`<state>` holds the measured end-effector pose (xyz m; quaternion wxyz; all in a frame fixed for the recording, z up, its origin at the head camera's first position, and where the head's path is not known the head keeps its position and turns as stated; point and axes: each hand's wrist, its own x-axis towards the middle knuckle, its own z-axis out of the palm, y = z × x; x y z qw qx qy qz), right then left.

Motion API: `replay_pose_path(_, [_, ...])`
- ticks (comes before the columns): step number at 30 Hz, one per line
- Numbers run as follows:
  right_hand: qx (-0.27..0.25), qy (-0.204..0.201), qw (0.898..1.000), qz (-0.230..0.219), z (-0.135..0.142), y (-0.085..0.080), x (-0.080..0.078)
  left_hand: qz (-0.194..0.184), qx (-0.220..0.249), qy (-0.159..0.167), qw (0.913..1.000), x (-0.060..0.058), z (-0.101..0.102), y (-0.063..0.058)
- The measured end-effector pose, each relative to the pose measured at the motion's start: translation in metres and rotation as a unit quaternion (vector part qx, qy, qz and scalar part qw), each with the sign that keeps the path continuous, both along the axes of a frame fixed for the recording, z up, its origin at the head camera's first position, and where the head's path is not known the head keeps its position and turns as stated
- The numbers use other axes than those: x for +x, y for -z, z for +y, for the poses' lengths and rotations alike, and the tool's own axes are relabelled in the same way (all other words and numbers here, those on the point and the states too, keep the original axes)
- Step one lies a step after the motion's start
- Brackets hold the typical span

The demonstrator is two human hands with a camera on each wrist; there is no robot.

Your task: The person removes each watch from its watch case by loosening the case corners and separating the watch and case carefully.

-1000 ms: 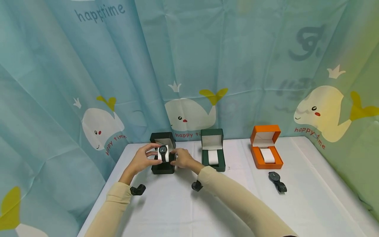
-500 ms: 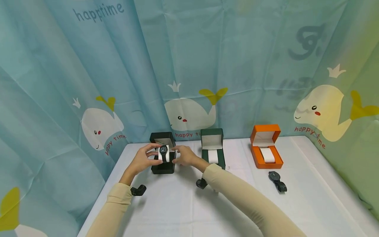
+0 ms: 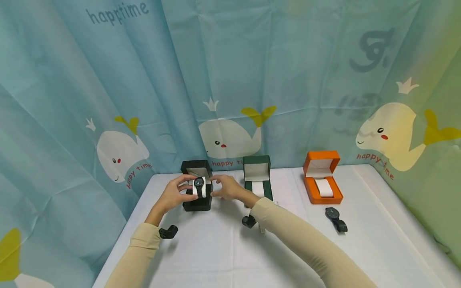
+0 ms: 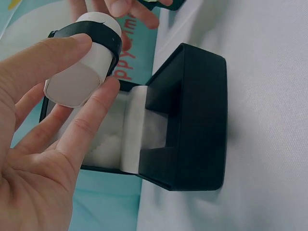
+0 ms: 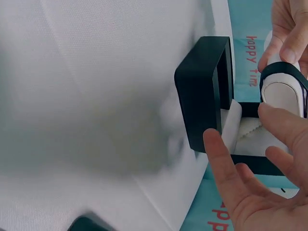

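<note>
My left hand (image 3: 172, 195) holds a white watch cushion (image 4: 74, 85) between thumb and fingers. Around the cushion is strapped a black watch (image 3: 199, 183), its dial facing me in the head view. Just beyond the cushion stands a black watch box (image 4: 202, 120), lid up, with a bare slot inside. My right hand (image 3: 230, 188) is at the cushion's right side, fingers spread and gripping nothing. In the right wrist view, one right fingertip (image 5: 265, 111) overlaps the cushion's end; whether it touches, I cannot tell.
An open green watch box (image 3: 257, 170) with a white cushion stands right of the black box, partly behind my right wrist. Farther right is an open orange box (image 3: 336, 196), also with a cushion. A second black watch (image 3: 335, 218) lies before it on the white table (image 3: 201, 256).
My right hand has drawn slightly right from the cushion, and its fingers have spread apart. A light strap-like piece now shows beneath the right forearm. The left hand still holds the cushion.
</note>
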<state>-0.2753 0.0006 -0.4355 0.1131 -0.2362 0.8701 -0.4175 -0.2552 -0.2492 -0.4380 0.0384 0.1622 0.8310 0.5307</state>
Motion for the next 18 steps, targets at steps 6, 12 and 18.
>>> replay_pose_path(6, [0.004, -0.007, 1.0, 0.01, 0.0038, -0.0015, -0.0008, -0.004, 0.001, 0.004, 1.0, 0.0009, 0.0019, 0.0016])
replay_pose_path(12, [0.001, -0.01, 1.0, 0.015, 0.0072, -0.0029, -0.0004, -0.003, 0.0, 0.005, 1.0, 0.0026, 0.0044, 0.0023])
replay_pose_path(18, [-0.012, -0.017, 1.0, 0.016, 0.0103, -0.0042, 0.0006, -0.004, 0.002, 0.008, 1.0, 0.0026, 0.0077, 0.0017])
